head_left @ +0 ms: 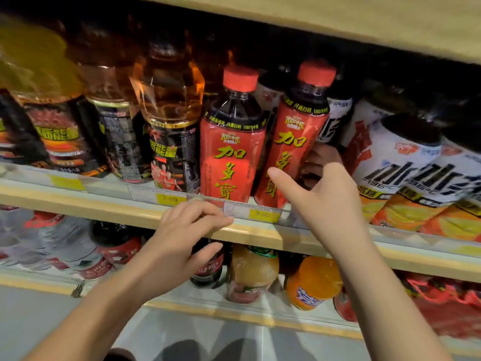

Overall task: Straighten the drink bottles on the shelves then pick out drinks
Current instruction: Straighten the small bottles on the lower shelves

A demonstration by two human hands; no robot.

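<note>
Tilted red bottle (291,142), likely full and weighty, stiff yet slick-sleeved, best taken mid-label, clasped there by right hand (330,201); left hand (179,235) curled over shelf edge (104,209).

Right hand (330,201) on the tilted red bottle (294,142): fingers curled round its right side, thumb straight across the front of the label, red cap leaning right, towards the white-label bottles (395,162). Straighter red bottle (231,152) stands just beside it on the left, then the amber bottles (169,121) with black labels. Left hand (179,238) grips the shelf edge (104,212) below the straighter red bottle, fingers over the clear price rail (286,217) near the yellow 5.00 tag (263,214), thumb underneath; orange bottles (312,280) sit on the shelf below.
</note>
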